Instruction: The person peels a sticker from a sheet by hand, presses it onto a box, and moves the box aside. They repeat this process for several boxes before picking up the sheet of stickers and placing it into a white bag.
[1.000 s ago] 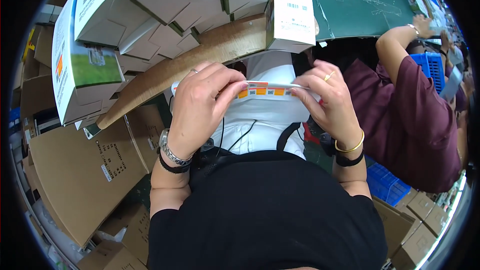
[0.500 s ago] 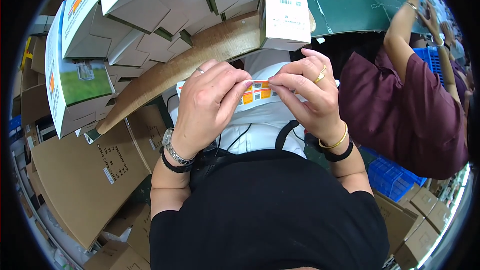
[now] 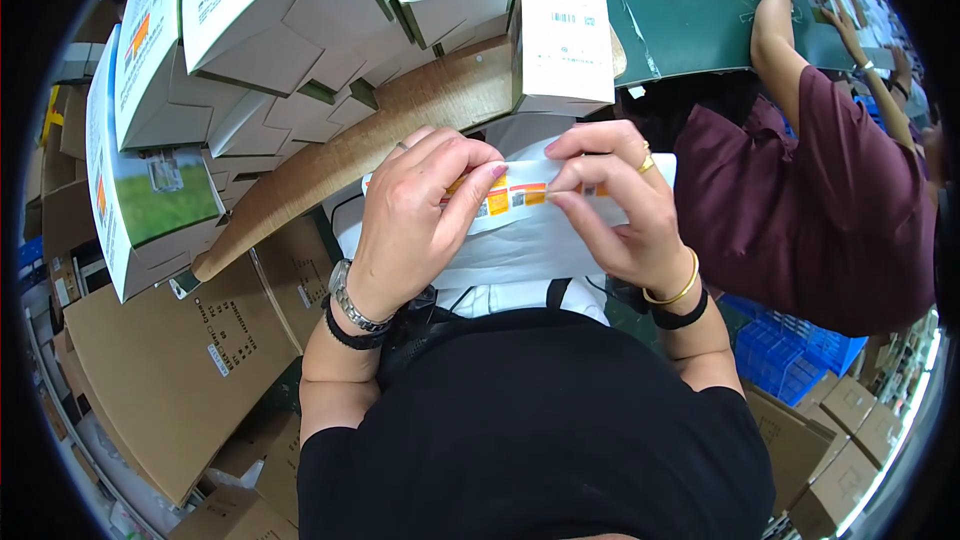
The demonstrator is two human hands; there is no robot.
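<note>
Both hands meet over a flat white paper packet with orange and yellow label patches (image 3: 520, 202), held just above the person's lap. Left hand (image 3: 415, 215) curls over the packet's left half, thumb and fingertips pinching its upper edge; a steel link watch (image 3: 352, 302) and a black band ring that wrist. Right hand (image 3: 620, 210) grips the right half, forefinger and thumb nipping the printed strip, a gold ring on one finger and a thin gold bangle (image 3: 675, 290) at the wrist. Beneath the packet lies a smooth white sheet, and below that the person's black garment. Beyond the knuckles runs a curved wooden bench edge (image 3: 400, 125), grain visible, stacked with folded white cardboard cartons (image 3: 270, 30). Brown corrugated boxes (image 3: 170, 380) crowd the left. At right, a co-worker in a maroon top (image 3: 830, 210) reaches onto a green cutting mat (image 3: 690, 10).
</note>
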